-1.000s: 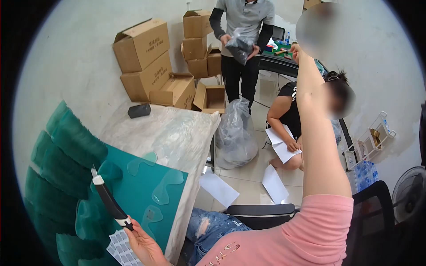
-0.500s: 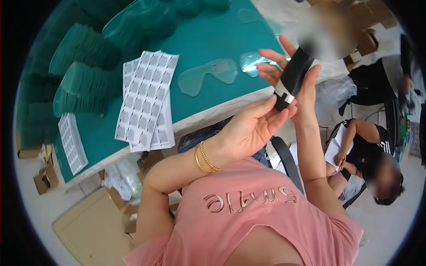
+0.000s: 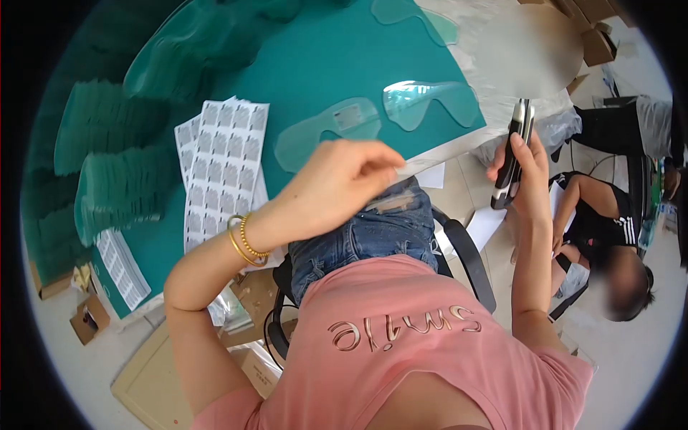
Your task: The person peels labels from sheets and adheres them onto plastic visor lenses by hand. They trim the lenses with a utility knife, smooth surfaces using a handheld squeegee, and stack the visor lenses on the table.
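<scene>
My right hand (image 3: 529,168) is wrapped round a black and white utility knife (image 3: 507,168) with silvery parts, held upright beyond the table's corner. My left hand (image 3: 340,183), with two gold bracelets at the wrist, is closed, thumb and forefinger near each other. Whether anything is between them cannot be made out. It hovers over the front edge of the green table mat (image 3: 326,61), partly covering a clear goggle-shaped sheet (image 3: 297,143) with a small label. Another clear sheet (image 3: 405,107) lies to its right. Sheets of printed labels (image 3: 226,143) lie on the left.
Stacks of greenish clear pieces (image 3: 118,190) cover the table's left side, with more label sheets (image 3: 123,269) beside them. A chair armrest (image 3: 469,265) is near my lap. A seated person (image 3: 598,193) is at the right, and someone's blurred shape is at the top right.
My left hand has come off the knife and moved left to the mat's edge. My right hand now holds the knife alone, further right. The view has turned down from the room to the table.
</scene>
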Available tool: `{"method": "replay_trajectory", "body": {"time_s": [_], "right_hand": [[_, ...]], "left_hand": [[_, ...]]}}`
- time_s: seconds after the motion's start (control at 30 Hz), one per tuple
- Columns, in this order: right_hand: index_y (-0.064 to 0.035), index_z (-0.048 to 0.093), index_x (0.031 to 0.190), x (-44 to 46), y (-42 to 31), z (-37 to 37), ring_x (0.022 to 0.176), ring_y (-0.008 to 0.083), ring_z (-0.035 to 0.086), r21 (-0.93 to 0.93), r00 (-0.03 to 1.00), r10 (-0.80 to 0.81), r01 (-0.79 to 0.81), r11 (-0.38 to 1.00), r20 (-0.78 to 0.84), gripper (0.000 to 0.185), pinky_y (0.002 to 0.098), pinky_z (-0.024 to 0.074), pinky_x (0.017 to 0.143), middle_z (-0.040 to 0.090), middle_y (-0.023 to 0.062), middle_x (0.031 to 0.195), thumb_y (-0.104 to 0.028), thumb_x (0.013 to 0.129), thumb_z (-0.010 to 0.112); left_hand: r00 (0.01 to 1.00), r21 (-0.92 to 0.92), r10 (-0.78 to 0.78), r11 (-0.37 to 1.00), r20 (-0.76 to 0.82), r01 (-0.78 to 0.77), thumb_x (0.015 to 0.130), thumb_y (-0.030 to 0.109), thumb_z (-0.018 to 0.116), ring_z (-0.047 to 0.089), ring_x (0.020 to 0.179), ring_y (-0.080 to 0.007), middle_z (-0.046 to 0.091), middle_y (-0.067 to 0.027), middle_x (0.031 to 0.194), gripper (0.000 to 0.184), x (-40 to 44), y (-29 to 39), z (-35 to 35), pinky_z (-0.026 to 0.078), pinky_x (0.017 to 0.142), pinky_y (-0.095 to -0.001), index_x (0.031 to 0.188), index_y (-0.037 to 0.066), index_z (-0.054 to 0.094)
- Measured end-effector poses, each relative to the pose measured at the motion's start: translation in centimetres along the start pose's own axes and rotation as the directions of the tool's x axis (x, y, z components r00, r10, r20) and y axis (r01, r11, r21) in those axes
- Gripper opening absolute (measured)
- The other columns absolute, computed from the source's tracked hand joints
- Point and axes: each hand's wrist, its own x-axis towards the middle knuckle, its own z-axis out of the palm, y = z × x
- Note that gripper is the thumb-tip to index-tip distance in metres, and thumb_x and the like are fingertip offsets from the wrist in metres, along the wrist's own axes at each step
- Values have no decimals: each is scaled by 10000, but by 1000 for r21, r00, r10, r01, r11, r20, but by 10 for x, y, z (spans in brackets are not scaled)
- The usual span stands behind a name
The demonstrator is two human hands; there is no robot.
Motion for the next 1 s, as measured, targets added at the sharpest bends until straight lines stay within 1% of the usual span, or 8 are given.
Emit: {"method": "replay_trajectory", "body": {"time_s": [0.1,0.23,0.4,0.5,0.57,0.63,0.8,1.0], "right_hand": [[-31,468,1015,-11,9,-12,591,138,610,-104,997,25,-33,994,-76,285,255,485,586,570,66,625,-316,1002,467],[-26,492,1001,-20,18,-23,567,121,608,-119,983,156,-167,979,-92,302,211,475,531,618,78,796,-327,998,476],[-22,497,1008,-13,20,-34,524,107,576,-98,982,137,-150,984,-128,254,205,442,486,575,42,700,-276,990,504],[10,506,1087,18,6,-47,520,69,519,-472,976,-116,15,882,-186,370,195,396,485,530,10,649,-273,896,649],[28,562,1086,47,-6,-67,599,137,515,-754,956,-281,126,644,-81,412,298,430,561,575,72,709,-293,852,674],[24,560,1135,57,-22,-62,653,177,540,-816,980,-182,41,576,-80,447,326,450,622,570,126,730,-324,871,649],[-26,445,1288,43,0,-50,721,247,572,-704,994,-109,78,706,1,477,352,470,711,577,194,783,-328,940,567],[-110,400,1333,7,2,-30,581,230,530,-621,999,47,-27,783,16,542,358,404,566,558,125,678,-178,856,650]], "left_hand": [[986,242,136,964,-100,-108,896,87,596,632,783,-124,690,-98,897,187,31,1,-9,500,715,-267,1041,-15,655],[940,398,264,903,-214,-163,869,68,607,652,773,-192,686,-121,892,167,68,-9,-18,499,678,-290,1004,-17,657],[928,553,351,801,-125,-228,851,57,617,640,785,-250,653,-128,892,140,89,-14,-21,500,683,-314,965,-11,659],[930,597,367,754,-36,-274,845,66,624,631,796,-276,649,-129,919,123,104,-10,-14,501,692,-342,938,-6,660],[920,591,392,741,3,-318,845,66,623,632,796,-278,649,-130,917,123,118,-1,-8,502,694,-343,937,-6,660],[908,586,416,727,37,-358,845,66,622,633,796,-279,650,-132,916,122,131,7,0,502,696,-344,935,-7,660],[875,516,482,739,44,-434,847,58,618,637,791,-287,645,-141,903,123,154,12,20,504,697,-350,940,-9,662],[886,496,461,761,41,-419,847,53,621,630,777,-285,635,-135,906,139,166,-1,23,502,690,-355,965,-6,666]]}}
